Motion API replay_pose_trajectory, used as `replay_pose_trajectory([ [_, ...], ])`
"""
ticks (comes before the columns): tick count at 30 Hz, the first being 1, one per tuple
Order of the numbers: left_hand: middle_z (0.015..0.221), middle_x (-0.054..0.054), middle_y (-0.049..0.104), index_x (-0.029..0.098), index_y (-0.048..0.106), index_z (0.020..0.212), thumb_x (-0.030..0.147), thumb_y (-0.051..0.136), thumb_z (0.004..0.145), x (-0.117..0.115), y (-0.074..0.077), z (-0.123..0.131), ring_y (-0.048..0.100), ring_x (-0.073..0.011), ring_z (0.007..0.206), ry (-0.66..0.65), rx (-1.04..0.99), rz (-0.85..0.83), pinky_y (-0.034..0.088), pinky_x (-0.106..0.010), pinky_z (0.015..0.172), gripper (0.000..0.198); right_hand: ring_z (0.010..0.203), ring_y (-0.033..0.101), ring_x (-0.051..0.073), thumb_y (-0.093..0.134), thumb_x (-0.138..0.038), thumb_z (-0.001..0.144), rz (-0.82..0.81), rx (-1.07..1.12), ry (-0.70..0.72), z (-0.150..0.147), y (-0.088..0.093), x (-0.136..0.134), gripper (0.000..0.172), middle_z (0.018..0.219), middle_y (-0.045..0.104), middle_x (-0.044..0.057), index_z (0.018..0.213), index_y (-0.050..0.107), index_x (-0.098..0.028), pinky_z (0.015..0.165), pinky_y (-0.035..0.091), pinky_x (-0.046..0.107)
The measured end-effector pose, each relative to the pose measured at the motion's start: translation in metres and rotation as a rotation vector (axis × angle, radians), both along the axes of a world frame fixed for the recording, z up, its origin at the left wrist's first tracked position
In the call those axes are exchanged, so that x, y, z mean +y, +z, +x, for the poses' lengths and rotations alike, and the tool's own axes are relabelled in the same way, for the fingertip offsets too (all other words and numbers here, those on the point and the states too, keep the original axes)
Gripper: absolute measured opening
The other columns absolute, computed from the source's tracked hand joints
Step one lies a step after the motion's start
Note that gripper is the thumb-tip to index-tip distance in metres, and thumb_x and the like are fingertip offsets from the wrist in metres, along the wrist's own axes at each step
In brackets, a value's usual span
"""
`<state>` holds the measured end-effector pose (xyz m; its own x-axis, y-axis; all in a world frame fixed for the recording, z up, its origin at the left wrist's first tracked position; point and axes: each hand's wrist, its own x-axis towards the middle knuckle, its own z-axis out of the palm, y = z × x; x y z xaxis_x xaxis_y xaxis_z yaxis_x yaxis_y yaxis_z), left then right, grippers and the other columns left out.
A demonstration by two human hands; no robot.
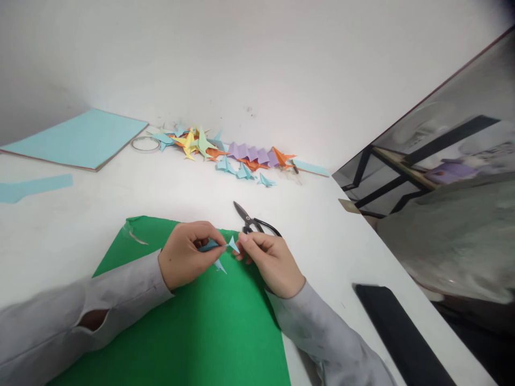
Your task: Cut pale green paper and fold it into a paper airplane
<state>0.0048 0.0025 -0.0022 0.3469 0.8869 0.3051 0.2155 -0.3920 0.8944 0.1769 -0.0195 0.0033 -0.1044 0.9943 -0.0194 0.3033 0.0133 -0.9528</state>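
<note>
Between thumb and fingers, my left hand (193, 253) pinches a small folded light-blue paper figure (220, 266), partly hidden by the fingers. One pointed white-blue tip (233, 245) of it sticks out toward my right hand (269, 257). The right thumb and fingertips are drawn together at that tip; whether they grip it is hard to make out. Both hands are above a green sheet (225, 327). Just beyond the right hand lies a pair of scissors (249, 219) with black handles, its blades pointing away.
Along the wall lie several folded paper figures (188, 142), purple pleated paper (253, 154) and a roll of tape (145, 143). Light-blue sheets (84, 136) are stacked at far left, with a blue strip (36, 187) nearer. A black flat object (398, 332) lies right, near the table edge.
</note>
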Motion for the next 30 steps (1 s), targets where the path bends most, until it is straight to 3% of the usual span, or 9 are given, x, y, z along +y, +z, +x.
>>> replay_pose_trajectory([
  [5,0.059,-0.001,0.059,0.015,0.066,0.064,0.013,0.059,0.069,-0.0010,-0.0009,0.0000,0.042,-0.0085,0.048,-0.037,0.022,0.022,0.031,-0.023,0.046,0.009,0.055,0.053,0.011,0.067,-0.049,0.068,-0.073,0.095,0.017,-0.0030,0.0019,-0.0008,0.034,0.057,0.062,0.001,0.066,0.065,-0.015,0.054,0.042,0.025],
  [8,0.061,-0.002,0.060,0.015,0.066,0.065,0.012,0.058,0.070,-0.0012,-0.0029,-0.0005,0.043,-0.0086,0.049,-0.060,0.034,0.038,0.032,-0.023,0.046,0.010,0.050,0.055,0.010,0.075,-0.045,0.059,-0.149,0.224,-0.008,-0.0054,0.0029,-0.0008,0.033,0.056,0.064,0.000,0.068,0.064,-0.015,0.048,0.042,0.023],
  [14,0.061,-0.001,0.061,0.016,0.066,0.065,0.013,0.058,0.070,-0.0002,-0.0045,-0.0006,0.045,-0.0093,0.050,-0.066,0.057,0.043,0.034,-0.023,0.047,0.010,0.043,0.055,0.008,0.077,-0.041,0.056,-0.221,0.313,-0.051,-0.0080,0.0015,-0.0009,0.033,0.052,0.063,0.000,0.068,0.063,-0.014,0.041,0.042,0.018],
  [22,0.060,-0.001,0.059,0.017,0.066,0.065,0.016,0.058,0.070,0.0000,-0.0030,-0.0008,0.043,-0.0098,0.050,-0.051,0.078,0.009,0.034,-0.024,0.048,0.010,0.027,0.041,0.006,0.071,-0.047,0.063,-0.256,0.273,-0.024,-0.0087,0.0036,-0.0022,0.035,0.038,0.054,-0.005,0.069,0.058,-0.015,0.027,0.031,0.016],
  [27,0.061,-0.001,0.059,0.015,0.065,0.065,0.016,0.057,0.070,0.0001,-0.0027,-0.0010,0.044,-0.0094,0.051,-0.050,0.083,-0.002,0.033,-0.023,0.048,0.009,0.027,0.041,0.007,0.059,-0.061,0.069,-0.234,0.240,-0.058,-0.0052,0.0038,0.0002,0.046,0.037,0.053,-0.004,0.077,0.058,-0.015,0.029,0.031,0.017],
  [30,0.061,-0.002,0.059,0.014,0.065,0.065,0.016,0.057,0.070,-0.0002,-0.0029,-0.0008,0.045,-0.0099,0.052,-0.056,0.073,-0.004,0.033,-0.024,0.048,0.010,0.032,0.044,0.006,0.058,-0.062,0.070,-0.179,0.186,-0.065,-0.0058,0.0016,0.0002,0.047,0.042,0.054,-0.004,0.072,0.058,-0.015,0.033,0.033,0.017],
])
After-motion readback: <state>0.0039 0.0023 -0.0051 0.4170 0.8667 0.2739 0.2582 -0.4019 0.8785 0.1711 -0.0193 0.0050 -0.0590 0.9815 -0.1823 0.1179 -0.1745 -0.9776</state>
